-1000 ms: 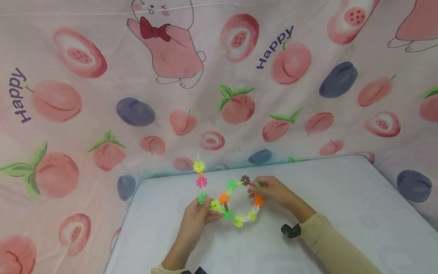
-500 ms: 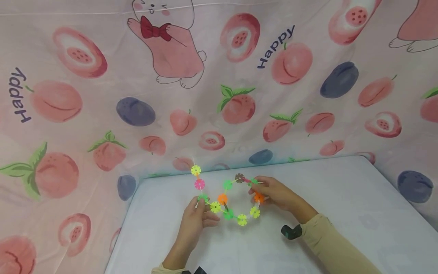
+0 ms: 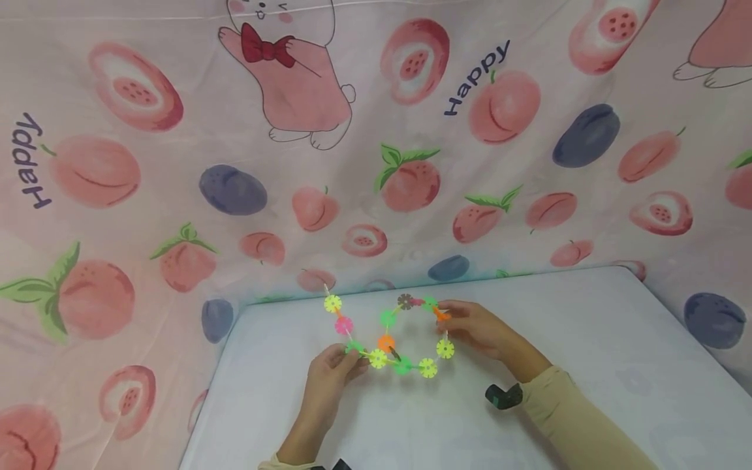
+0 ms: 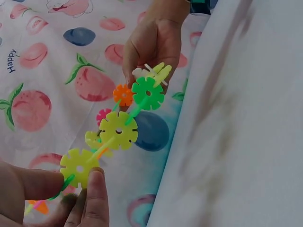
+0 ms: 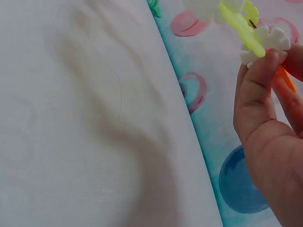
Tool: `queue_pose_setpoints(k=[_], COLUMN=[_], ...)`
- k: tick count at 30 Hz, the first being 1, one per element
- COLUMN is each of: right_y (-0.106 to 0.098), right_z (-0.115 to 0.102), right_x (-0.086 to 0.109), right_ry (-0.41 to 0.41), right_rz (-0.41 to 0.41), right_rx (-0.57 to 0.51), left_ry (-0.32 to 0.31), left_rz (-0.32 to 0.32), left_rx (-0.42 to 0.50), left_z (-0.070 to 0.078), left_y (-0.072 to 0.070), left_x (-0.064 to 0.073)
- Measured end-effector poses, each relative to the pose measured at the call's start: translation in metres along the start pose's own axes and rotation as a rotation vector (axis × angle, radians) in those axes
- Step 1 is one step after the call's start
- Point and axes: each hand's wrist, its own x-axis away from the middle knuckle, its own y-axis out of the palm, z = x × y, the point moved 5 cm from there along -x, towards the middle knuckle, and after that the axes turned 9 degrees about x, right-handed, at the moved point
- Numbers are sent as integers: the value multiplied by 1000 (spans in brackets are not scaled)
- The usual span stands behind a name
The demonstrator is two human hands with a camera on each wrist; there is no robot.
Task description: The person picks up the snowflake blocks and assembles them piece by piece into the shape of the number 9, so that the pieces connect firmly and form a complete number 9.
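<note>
A chain of notched plastic snowflake discs [image 3: 427, 368], slotted edge to edge in bright colours, is held up above the table. Most of it forms a ring, and a short tail with a pink disc [image 3: 343, 325] and a yellow disc [image 3: 332, 303] slants up to the left. My left hand [image 3: 330, 378] pinches the chain by a green disc where the tail begins. On the ring's right side, my right hand [image 3: 474, 329] pinches it near an orange disc [image 3: 442, 315]. In the right wrist view, a white disc [image 5: 275, 41] sits at the right hand's fingertips.
The table has a white cover [image 3: 564, 313]. Behind it hangs a pink cloth [image 3: 411, 137] printed with fruit and rabbits. A black device [image 3: 503, 395] sits by the right sleeve [image 3: 578, 405].
The ring has turned, bringing its lower yellow discs to the right and upward. The tail's tip has dipped and leans further left. Both hands keep their pinch on the chain.
</note>
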Motion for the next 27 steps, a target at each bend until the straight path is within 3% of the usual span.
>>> queue_pose_setpoints(k=[4,16,20,23,27], right_y=[-2,0,0,-1,-5], right_z=[1,4,4,5,7], right_x=[-1,-4,-2,-2,-4], right_ry=[-2,18,5,4,31], right_rz=[30,11,-7,-21,22], right_rx=[-24,-146,-189,-225,-198], left_ry=[-2,-49,-72,-102,-131], left_rz=[-6,34,16,8,48], left_rx=[80,61,83,69,-29], left_z=[-1,-10,-14,-17,-17], left_y=[-1,-4,-2,0,0], left_x=[1,-2,-1,0,2])
